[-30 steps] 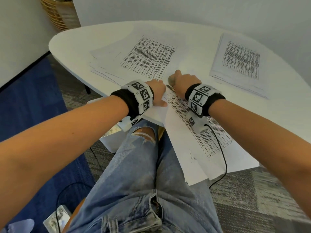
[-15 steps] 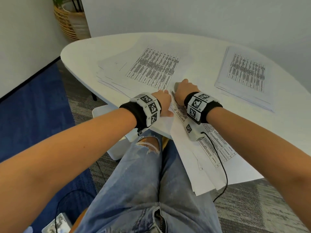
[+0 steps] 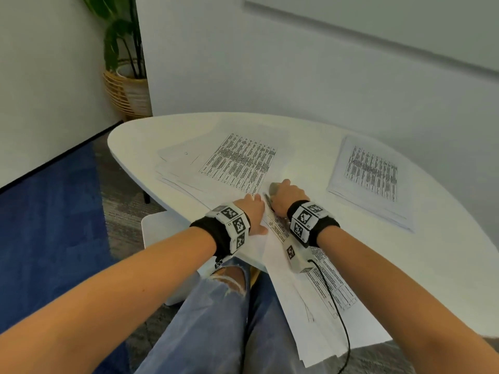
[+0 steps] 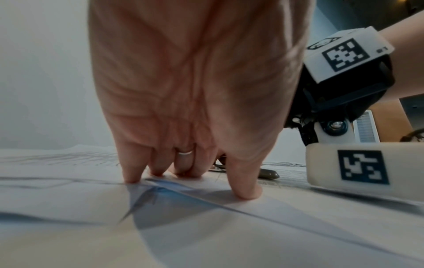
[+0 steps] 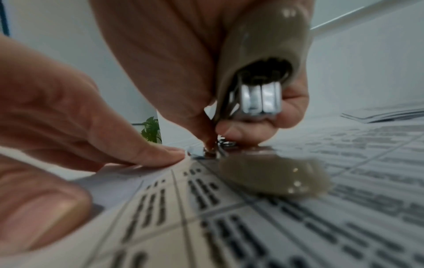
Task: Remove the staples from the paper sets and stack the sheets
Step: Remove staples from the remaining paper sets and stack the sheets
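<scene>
Gripping remover (image 5: 259, 76) w/ curled fingers (image 5: 238, 129), R hand (image 3: 286, 197) works its tip at set (image 3: 302, 265) corner near table (image 3: 432, 252) edge. L hand (image 3: 252, 211) fingers (image 4: 245, 188) straight, pressing sheets flat, prob. to stop sliding. Staple itself not discernible.

head: above, looking down | wrists: close, table-level | shared: hands (image 3: 270, 209)

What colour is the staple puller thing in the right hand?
The staple remover has greyish-beige plastic handles and shiny silver metal claws. The right wrist view shows it best.
</scene>
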Demonstrator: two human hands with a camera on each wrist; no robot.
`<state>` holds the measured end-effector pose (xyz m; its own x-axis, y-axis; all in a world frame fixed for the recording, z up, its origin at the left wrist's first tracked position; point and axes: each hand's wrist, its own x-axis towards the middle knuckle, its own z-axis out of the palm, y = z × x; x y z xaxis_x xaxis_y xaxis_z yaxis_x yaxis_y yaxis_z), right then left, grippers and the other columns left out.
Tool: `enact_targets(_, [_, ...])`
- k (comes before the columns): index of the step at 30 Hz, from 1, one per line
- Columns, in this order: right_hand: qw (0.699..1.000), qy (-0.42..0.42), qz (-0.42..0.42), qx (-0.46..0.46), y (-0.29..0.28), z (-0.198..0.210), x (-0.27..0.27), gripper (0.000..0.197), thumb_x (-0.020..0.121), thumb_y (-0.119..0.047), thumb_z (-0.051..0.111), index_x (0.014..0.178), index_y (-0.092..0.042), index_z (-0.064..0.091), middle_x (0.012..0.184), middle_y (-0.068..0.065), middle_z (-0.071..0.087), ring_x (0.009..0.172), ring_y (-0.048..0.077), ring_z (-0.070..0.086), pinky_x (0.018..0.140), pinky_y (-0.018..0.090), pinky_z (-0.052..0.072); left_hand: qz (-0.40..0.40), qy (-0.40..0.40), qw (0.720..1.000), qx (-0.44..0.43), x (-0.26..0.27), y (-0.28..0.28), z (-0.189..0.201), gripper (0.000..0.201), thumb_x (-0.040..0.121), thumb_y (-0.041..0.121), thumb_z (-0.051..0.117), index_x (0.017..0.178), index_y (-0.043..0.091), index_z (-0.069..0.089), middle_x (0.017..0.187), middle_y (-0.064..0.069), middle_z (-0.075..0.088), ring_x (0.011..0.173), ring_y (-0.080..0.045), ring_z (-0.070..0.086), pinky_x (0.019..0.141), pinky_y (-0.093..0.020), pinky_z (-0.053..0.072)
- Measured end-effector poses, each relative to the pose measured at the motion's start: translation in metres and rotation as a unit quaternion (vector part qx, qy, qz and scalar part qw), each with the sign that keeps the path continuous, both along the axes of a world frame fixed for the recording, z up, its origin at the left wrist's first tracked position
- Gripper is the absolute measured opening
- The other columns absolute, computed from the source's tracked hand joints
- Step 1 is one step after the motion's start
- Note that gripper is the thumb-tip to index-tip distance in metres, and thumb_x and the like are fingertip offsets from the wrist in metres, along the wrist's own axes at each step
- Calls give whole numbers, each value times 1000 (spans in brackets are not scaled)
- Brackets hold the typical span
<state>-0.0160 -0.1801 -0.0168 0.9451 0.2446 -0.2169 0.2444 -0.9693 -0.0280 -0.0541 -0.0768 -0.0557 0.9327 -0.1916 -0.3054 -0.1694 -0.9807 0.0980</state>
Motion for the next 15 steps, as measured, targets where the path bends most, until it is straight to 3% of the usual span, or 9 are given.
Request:
enact_targets(5, [999,-38,18,1,8,-14,8,23,96,-22,44,113,-7,46,111,9,55,86,26,57,67,33,44,8,-4,1000,-8,1,1,0,78,91,48,52,148,4,22,156,-13,18,139,-31,27,104,-44,40])
enact_targets(7, [998,-56,24,-15,11,-16,9,29,97,-23,42,118,-4,43,108,11,60,87,28,61,66,33,45,16,1,1000,-12,2,2,0,78,91,48,52,147,4,22,154,-13,20,138,-31,28,105,-44,39])
enact_targets(11, [995,-76,53,-34,13,-14,17,36,97,-22,40,128,-4,36,111,15,60,96,32,61,75,37,46,24,6,1000,-17,3,1,-3,80,90,49,53,147,4,22,154,-13,21,137,-31,30,105,-45,39])
enact_targets(15, [998,-44,47,10,13,-11,28,32,95,-19,42,125,-10,37,107,14,61,92,31,60,67,34,42,12,6,999,-33,1,6,3,80,90,50,52,148,4,21,158,-13,13,142,-31,22,108,-45,35])
